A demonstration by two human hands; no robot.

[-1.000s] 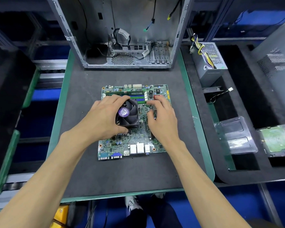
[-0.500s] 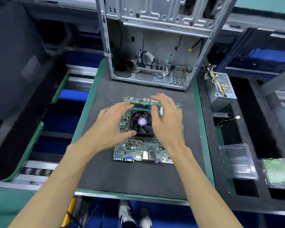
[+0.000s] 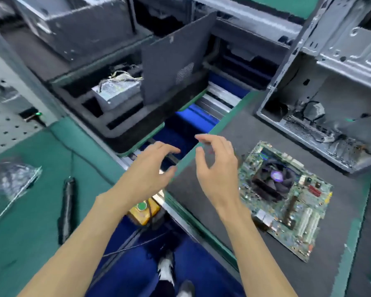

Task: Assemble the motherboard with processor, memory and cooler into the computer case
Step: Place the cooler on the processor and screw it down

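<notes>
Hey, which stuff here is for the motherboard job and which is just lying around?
For the job: motherboard, cooler on it, computer case.
Lying about: black screwdriver, plastic bag, power supply, yellow button box.

Green motherboard (image 3: 287,200), black cooler (image 3: 272,182), silver case (image 3: 330,82), dark grey mat (image 3: 234,133).

Both forearms are bare; no sleeves or gloves are worn. Dark trousers (image 3: 159,286) and black-and-white shoes (image 3: 166,267) show below.

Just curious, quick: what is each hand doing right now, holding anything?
Left hand: open, fingers loosely curled, holding nothing.
Right hand: open, loosely curled, holding nothing.
</notes>
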